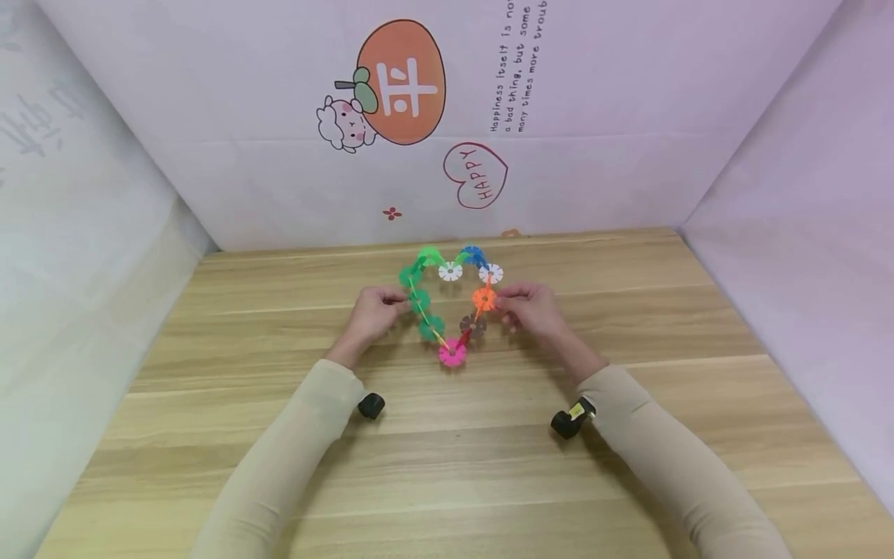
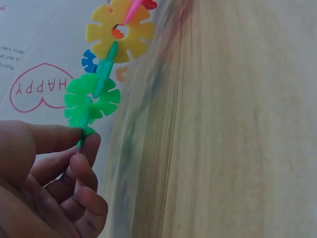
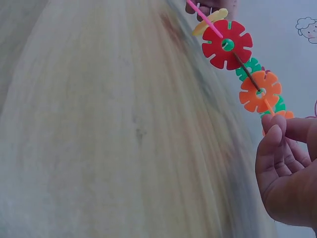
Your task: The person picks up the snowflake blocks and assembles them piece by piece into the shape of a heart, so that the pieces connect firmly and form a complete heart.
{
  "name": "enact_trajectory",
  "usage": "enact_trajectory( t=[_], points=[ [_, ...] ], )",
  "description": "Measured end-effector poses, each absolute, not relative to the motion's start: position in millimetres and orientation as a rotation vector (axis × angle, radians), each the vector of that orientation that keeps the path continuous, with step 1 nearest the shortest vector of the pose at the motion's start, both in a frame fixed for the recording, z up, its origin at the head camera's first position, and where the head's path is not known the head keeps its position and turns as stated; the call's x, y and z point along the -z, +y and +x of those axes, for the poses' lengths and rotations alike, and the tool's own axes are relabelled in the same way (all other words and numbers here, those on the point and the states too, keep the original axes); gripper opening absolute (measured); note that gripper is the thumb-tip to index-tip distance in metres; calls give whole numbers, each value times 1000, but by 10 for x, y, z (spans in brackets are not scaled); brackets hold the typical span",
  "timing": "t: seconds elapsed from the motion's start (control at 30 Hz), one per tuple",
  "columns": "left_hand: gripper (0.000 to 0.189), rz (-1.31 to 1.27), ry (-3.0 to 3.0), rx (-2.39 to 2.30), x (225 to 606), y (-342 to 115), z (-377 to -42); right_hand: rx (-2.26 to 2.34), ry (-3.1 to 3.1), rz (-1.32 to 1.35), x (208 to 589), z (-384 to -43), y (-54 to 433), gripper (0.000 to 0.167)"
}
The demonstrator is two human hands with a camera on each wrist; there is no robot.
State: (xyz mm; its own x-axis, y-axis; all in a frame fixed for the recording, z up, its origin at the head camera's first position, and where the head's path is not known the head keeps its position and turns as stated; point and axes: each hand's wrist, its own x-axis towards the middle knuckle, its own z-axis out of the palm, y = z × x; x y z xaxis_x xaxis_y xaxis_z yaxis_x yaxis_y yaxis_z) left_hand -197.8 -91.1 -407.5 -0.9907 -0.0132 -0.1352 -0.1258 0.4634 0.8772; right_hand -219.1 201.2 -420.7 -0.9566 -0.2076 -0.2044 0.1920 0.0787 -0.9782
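Note:
Several slotted plastic snowflake discs are linked into a heart-shaped loop (image 1: 427, 303), seen whole in the head view. Green discs run down its left side, a pink disc (image 1: 445, 358) forms the bottom tip, and a blue disc (image 1: 473, 252) tops the right lobe. My left hand (image 1: 375, 312) pinches a green disc on the left side between thumb and forefinger; the left wrist view shows a yellow disc (image 2: 94, 32) further along. On the opposite side, my right hand (image 1: 536, 309) pinches an orange disc at its edge. A red disc (image 3: 212, 47) shows in the right wrist view.
A wood-grain table (image 1: 447, 473) lies under the loop, and blurred coloured shadows or reflections show on it. Behind stands a white printed cloth wall (image 1: 594, 171), with plain side panels left and right. Black wrist cameras (image 1: 372, 406) hang at both sleeves.

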Motion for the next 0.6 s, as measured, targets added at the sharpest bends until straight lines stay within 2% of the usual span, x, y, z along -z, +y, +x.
enact_trajectory(
  t=[0.6],
  points=[
    [20,-74,2613,-1338,4078,-897,-2004,1770,2192,38,4261,-2229,1995,22]
  ],
)
